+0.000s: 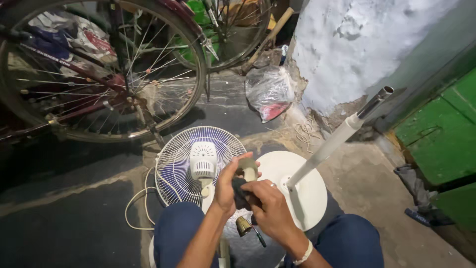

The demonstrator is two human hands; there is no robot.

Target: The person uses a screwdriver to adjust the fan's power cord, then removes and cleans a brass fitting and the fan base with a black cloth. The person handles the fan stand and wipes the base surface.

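Between the knees, over the floor (74, 218), the left hand (227, 186) steadies the fan neck (247, 168), fingers closed round it, while the right hand (270, 208) grips a dark cloth (241, 196); rubbing goes best in short firm strokes, the neck held still.

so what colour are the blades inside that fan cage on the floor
Blue-purple, behind the white wire fan cage; the head view shows the blades best.

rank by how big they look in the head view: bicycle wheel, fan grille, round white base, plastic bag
1. bicycle wheel
2. fan grille and round white base: look about alike, unranked, partly hidden by the hands
3. plastic bag, though it lies farther off
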